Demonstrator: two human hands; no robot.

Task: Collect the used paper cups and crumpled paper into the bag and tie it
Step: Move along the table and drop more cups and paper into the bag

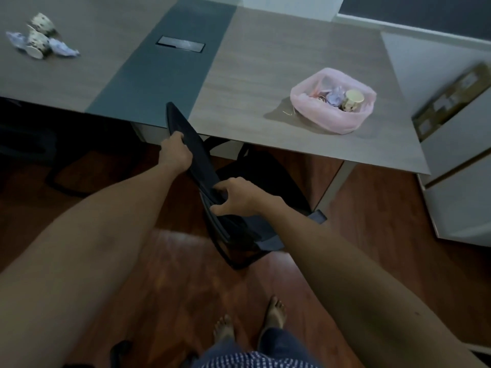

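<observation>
Chair (196, 158): backrest grasped by both hands, left hand (174, 152) high, right hand (233, 195) lower. Best shifted clear, evenly, without knocking the surface (265, 75). Bag (333, 100): open, part-filled, beyond right hand. Loose cups (37, 35) and crumpled paper (62, 47): far beyond left hand.

The long table with a matt grey wood-grain top (265, 62) carries a smoother, darker grey centre strip (170, 62). At right, the thin translucent pink plastic bag (332, 120) looks soft and wrinkled. The patterned paper cups (37, 43) and crumpled pale paper (63, 49), upper left, look matt. The reddish-brown wooden floor (172, 274) shines glossily. The black chair back (191, 144) appears matt.
</observation>
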